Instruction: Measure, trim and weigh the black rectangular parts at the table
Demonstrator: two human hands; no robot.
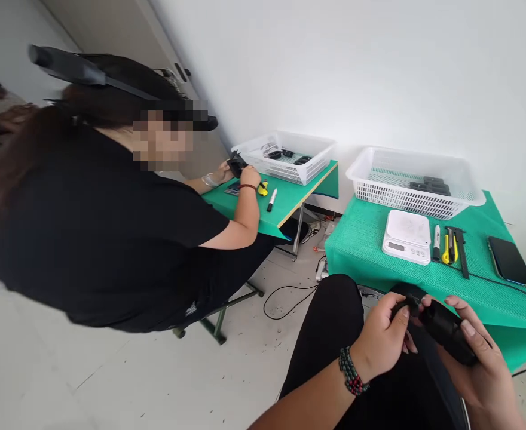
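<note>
Head view, your left hand: your left hand (382,340) is clenched on the near end of a black device (442,327), thumb and fingertips pinching a small part at its tip; a beaded bracelet (351,371) sits on that wrist.
Head view, your right hand: your right hand (480,358) cradles the same black device from below, fingers wrapped around its body.
Head view, where the device is: held between both hands above your lap, just in front of the near edge of the green worktop (370,251), not touching it.
Head view, on your worktop: 1 white basket (469,197) holding dark parts at the back, 1 white digital scale (407,236) in front of it, then a white marker (436,241), a yellow utility knife (446,248) and a black caliper (461,251) side by side, and a dark phone (509,260) at the far right.
Head view, co-worker: a person in a black shirt (106,239) sits to your left at a second green worktop (290,200), both hands on a dark object (236,162), with another white basket (290,156) just beside it.
</note>
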